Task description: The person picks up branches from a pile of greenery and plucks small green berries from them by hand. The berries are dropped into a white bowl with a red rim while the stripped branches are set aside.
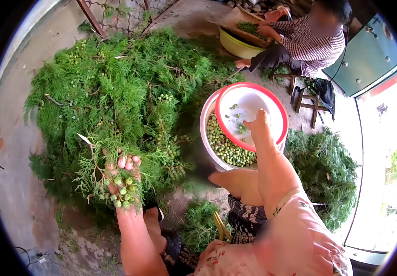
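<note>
My left hand is closed round a green conifer sprig. A cluster of round green cones sticks out below my curled fingers. My right hand is over a white basin with a red rim, its thumb apart from the fingers and nothing visible between them. A few green bits lie inside that basin. It rests tilted on a larger pale tub, which holds many green cones. Part of the tub is covered by the basin.
A large heap of conifer branches spreads ahead and left. Another pile lies at right, with a few cuttings near my feet. A person in a checked shirt sits beside a yellow tub and a wooden stool.
</note>
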A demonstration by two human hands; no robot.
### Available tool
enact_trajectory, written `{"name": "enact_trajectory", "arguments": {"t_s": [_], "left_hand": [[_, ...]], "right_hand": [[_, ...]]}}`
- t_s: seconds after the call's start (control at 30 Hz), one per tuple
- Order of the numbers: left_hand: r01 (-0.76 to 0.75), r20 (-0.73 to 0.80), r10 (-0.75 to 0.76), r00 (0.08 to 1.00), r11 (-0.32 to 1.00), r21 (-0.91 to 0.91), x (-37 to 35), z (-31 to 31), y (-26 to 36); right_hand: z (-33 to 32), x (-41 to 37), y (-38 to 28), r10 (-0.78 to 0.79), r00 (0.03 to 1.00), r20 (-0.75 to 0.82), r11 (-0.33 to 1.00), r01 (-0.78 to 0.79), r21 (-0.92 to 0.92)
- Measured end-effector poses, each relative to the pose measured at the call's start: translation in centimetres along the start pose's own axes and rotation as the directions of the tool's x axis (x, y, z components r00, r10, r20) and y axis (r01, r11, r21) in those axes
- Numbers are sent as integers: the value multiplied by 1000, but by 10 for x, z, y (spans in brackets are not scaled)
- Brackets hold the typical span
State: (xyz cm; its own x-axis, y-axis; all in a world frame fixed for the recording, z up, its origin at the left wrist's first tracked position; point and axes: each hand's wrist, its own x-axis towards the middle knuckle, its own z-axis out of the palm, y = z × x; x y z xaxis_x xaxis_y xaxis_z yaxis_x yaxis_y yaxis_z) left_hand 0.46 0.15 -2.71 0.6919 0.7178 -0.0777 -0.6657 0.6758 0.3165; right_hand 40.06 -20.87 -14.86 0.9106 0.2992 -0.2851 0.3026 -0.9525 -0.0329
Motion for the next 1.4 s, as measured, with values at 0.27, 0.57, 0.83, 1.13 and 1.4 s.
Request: {"name": "enact_trajectory", "arguments": {"t_s": [0.27, 0.57, 0.83, 1.13, 1.4], "left_hand": [[-30, -258, 65, 964, 990, 138, 8, 21, -19], [72, -378, 85, 922, 920, 385, -1, 41, -37], [125, -280, 127, 951, 675, 728, -6, 15, -46], [131, -237, 210, 949, 420, 898, -5, 30, -19], [170, -435, 213, 875, 705, 688, -10, 34, -13]], "right_hand": [[-54, -48, -60, -13, 998, 59, -242, -60, 968], [-103, -227, -183, -736, 632, -244, 12, 372, 928], [-98, -257, -197, -775, 533, -340, 87, 623, 778], [-107, -223, -185, -743, 458, -487, 164, 832, 531], [-101, -203, -182, -718, 393, -574, 142, 891, 432]]}}
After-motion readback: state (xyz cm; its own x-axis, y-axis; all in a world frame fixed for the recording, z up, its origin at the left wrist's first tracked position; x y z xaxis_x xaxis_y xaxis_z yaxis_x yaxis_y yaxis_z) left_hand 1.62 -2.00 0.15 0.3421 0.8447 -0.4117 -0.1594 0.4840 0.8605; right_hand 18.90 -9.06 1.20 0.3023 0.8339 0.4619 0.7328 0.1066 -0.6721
